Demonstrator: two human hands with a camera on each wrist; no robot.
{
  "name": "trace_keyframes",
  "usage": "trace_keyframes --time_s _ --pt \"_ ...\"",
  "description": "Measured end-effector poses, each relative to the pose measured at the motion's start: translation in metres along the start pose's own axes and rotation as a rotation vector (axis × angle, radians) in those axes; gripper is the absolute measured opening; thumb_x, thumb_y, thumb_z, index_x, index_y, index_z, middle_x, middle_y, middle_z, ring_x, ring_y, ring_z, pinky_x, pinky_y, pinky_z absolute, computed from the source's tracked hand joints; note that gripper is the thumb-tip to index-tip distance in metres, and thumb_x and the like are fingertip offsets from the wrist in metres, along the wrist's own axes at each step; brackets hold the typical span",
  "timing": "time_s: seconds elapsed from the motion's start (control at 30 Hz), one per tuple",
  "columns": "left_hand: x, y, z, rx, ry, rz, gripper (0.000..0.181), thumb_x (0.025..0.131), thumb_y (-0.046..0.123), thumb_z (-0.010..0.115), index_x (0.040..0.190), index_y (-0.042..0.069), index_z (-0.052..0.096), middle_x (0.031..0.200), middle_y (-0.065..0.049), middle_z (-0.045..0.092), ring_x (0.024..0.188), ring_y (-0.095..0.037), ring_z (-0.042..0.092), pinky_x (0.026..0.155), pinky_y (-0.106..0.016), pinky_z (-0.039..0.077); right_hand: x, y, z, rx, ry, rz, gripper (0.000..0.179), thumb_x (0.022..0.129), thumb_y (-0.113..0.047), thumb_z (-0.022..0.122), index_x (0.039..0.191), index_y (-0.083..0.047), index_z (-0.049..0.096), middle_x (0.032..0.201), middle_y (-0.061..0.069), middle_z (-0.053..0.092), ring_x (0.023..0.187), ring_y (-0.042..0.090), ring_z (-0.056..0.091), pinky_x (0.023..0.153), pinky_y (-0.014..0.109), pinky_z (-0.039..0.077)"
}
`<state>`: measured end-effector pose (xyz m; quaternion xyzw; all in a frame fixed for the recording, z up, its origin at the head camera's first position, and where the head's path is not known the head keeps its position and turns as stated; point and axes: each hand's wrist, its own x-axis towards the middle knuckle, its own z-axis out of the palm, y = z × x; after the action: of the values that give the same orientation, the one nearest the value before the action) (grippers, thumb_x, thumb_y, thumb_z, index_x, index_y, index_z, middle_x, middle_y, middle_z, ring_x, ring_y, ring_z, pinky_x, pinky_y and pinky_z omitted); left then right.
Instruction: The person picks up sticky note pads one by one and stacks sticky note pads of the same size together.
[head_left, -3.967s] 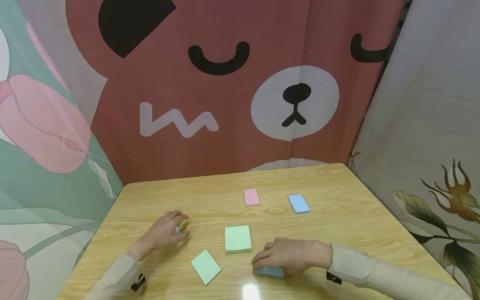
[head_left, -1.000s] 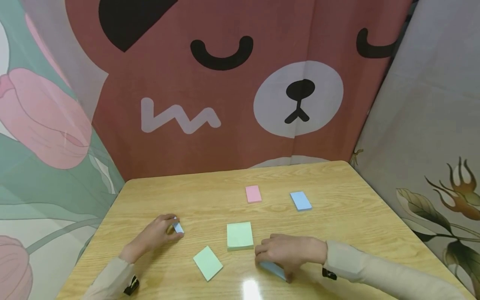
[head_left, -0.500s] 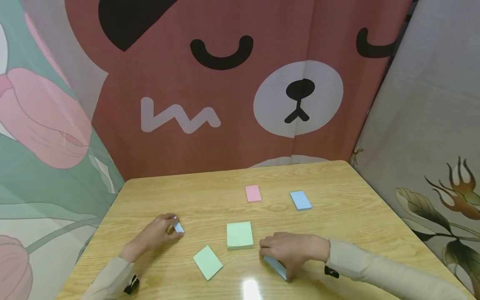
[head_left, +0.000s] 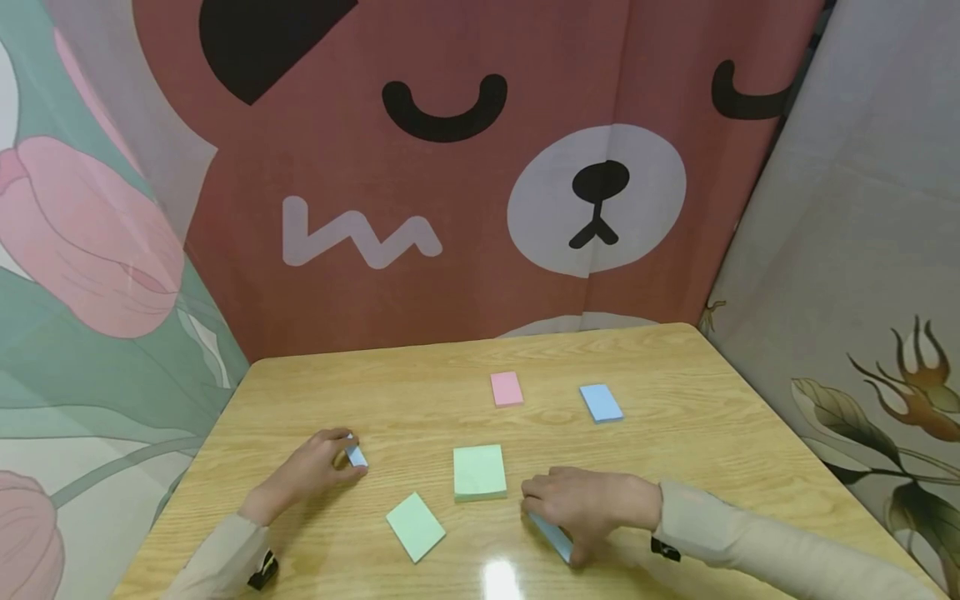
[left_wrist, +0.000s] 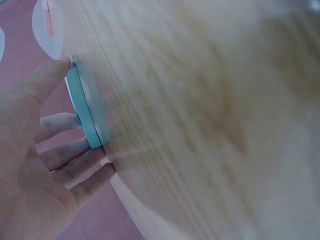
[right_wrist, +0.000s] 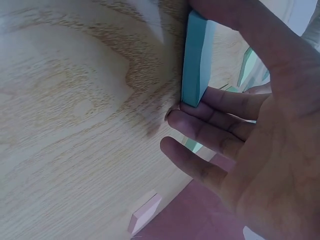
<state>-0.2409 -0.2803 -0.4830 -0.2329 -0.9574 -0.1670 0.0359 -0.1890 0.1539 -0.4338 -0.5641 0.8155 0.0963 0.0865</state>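
My left hand [head_left: 306,469] pinches a small light-blue sticky note pad [head_left: 357,455] at the left of the table. In the left wrist view that pad [left_wrist: 83,109] lies on the wood between thumb and fingertips. Toward the front right, my right hand [head_left: 588,505] grips a larger blue sticky note pad [head_left: 552,538] by its two ends; the hand covers part of it from above. The right wrist view shows this pad [right_wrist: 197,59] right at the tabletop. Between the hands sit a thick square green pad [head_left: 480,472] and a thinner green pad [head_left: 416,527] turned at an angle.
Farther back on the wooden table [head_left: 405,387] lie a pink sticky note pad [head_left: 507,388] and another blue one [head_left: 601,402]. A curtain [head_left: 465,300] with a bear print hangs behind the table, and patterned cloths hang at both sides.
Four seconds ago my left hand was more spread around its pad; now it pinches it. My right hand has turned its blue pad to a slant and shifted slightly right.
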Motion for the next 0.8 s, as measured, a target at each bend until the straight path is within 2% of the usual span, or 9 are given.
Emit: trace_keyframes --time_s 0.17,0.43,0.63,0.8 --pt "-0.0001 -0.0002 -0.0007 0.002 -0.005 0.010 0.059 0.086 0.036 0.077 0.120 -0.011 0.064 0.126 -0.030 0.057 0.117 -0.048 0.054 0.094 -0.058 0.046 0.0004 -0.0005 0.0002 -0.024 0.013 0.004 0.071 0.069 -0.058 0.083 0.117 -0.010 0.061 0.102 -0.011 0.047 0.083 -0.001 0.041 0.072 0.017 0.040" --pt "0.0003 0.0006 -0.0015 0.000 -0.002 0.020 0.057 0.086 0.034 0.077 0.119 -0.011 0.065 0.124 -0.030 0.058 0.115 -0.048 0.055 0.092 -0.057 0.047 -0.0002 0.0000 0.0011 -0.006 0.028 0.018 0.076 0.071 -0.056 0.083 0.124 -0.007 0.059 0.100 -0.010 0.046 0.081 0.001 0.040 0.074 0.016 0.041" --pt "0.0005 0.0016 -0.0018 -0.001 0.006 0.029 0.055 0.085 0.032 0.078 0.117 -0.011 0.065 0.122 -0.030 0.059 0.113 -0.047 0.056 0.091 -0.057 0.048 -0.0012 0.0009 0.0016 0.009 0.031 0.040 0.073 0.072 -0.056 0.082 0.122 -0.008 0.060 0.099 -0.010 0.044 0.082 0.002 0.040 0.076 0.017 0.042" --pt "0.0006 0.0018 -0.0012 -0.002 -0.002 0.007 0.057 0.085 0.033 0.078 0.119 -0.011 0.065 0.124 -0.030 0.058 0.115 -0.047 0.055 0.092 -0.057 0.047 -0.0022 0.0037 0.0016 0.027 0.041 0.044 0.069 0.073 -0.052 0.082 0.120 -0.006 0.060 0.099 -0.009 0.042 0.084 0.002 0.040 0.080 0.019 0.044"
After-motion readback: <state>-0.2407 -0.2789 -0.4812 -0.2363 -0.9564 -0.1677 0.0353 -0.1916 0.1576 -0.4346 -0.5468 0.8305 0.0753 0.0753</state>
